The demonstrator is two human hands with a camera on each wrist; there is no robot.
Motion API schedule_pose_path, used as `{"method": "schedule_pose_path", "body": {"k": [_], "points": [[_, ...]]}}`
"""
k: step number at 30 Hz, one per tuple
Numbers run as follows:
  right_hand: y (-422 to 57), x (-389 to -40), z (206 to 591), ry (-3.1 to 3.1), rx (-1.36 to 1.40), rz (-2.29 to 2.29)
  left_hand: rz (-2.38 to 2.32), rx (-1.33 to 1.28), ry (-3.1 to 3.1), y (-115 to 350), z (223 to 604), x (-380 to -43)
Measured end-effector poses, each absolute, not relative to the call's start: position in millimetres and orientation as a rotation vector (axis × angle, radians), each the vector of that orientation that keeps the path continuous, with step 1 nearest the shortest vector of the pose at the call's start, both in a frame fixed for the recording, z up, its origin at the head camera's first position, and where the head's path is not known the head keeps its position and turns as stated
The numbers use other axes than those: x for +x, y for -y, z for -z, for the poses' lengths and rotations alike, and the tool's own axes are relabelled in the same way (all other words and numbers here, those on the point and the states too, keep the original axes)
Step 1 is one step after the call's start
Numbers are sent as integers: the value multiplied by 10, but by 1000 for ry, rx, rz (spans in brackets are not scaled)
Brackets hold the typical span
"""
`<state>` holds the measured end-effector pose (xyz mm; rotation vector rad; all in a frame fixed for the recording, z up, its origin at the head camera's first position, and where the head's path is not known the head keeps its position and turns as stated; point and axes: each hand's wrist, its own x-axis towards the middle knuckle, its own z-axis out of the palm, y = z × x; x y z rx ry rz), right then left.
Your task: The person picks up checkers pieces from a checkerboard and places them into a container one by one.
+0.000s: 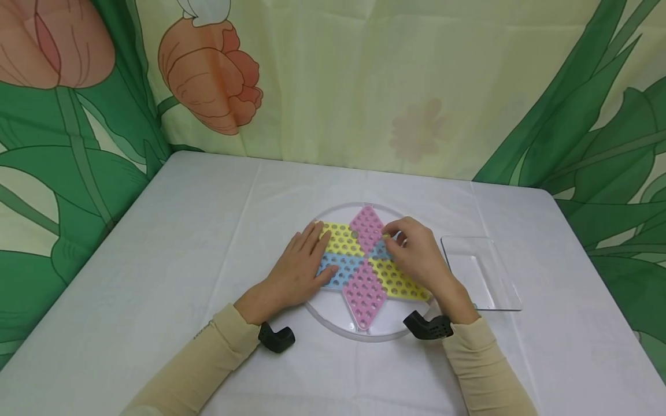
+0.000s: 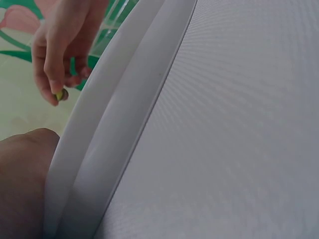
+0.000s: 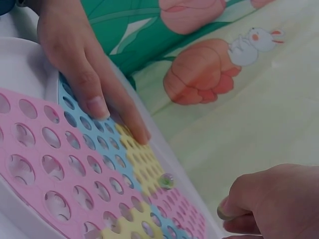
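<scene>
A round Chinese checkers board (image 1: 365, 297) lies on the table, its star made of pink, yellow and blue points full of holes. My left hand (image 1: 299, 266) rests flat over its left side, fingers spread across the yellow and blue points. Above the far right part of the star, my right hand (image 1: 418, 254) pinches a small yellow-green marble (image 2: 61, 94) between thumb and fingertip. Another clear marble (image 3: 166, 180) with a green swirl sits on the board, where the far yellow and pink points meet.
A clear square plastic tray (image 1: 481, 274) stands to the right of the board, near my right wrist. White cloth covers the table (image 1: 130, 289). A curtain (image 1: 333, 86) printed with tulips hangs behind its far edge. Black wrist cameras (image 1: 276, 338) sit on both wrists.
</scene>
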<state>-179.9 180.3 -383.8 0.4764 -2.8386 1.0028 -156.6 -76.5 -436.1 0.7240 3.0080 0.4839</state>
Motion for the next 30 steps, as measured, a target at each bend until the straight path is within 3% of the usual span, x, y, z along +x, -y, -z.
{"method": "schedule_pose_path", "body": {"k": [30], "points": [[-1805, -1856, 3942, 2990, 485, -1001, -472, 713, -2992, 800, 4370, -1576]]}}
